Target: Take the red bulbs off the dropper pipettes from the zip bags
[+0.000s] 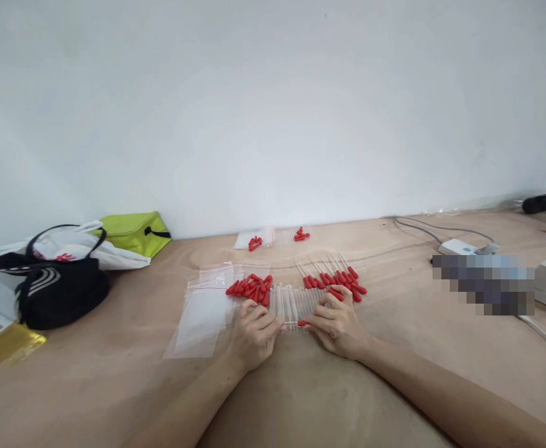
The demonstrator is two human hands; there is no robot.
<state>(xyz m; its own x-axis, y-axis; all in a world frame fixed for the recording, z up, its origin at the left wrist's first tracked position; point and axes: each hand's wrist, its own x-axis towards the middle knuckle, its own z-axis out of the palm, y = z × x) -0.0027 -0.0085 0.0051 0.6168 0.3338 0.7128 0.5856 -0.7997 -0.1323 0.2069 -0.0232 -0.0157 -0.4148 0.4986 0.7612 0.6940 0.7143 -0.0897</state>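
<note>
Between my two hands a thin clear dropper tube (291, 323) lies sideways, with a red rubber bulb (301, 323) at its right end. My left hand (255, 333) is closed, pinching the tube's left end. My right hand (337, 323) is closed with its fingers on the red bulb. Just beyond the hands lies a row of clear tubes (285, 302), side by side. A pile of loose red bulbs (253, 287) sits to their left on plastic bags. Several droppers with red bulbs (333, 277) lie to the right, their thin tubes pointing away from me.
Flat clear zip bags (198, 320) lie left of my left hand. Near the wall are more bags with red bulbs (255, 243). A black bag (65, 292) and a lime-green bag (135, 231) stand at left. A white power strip (459, 247) with cables is at right.
</note>
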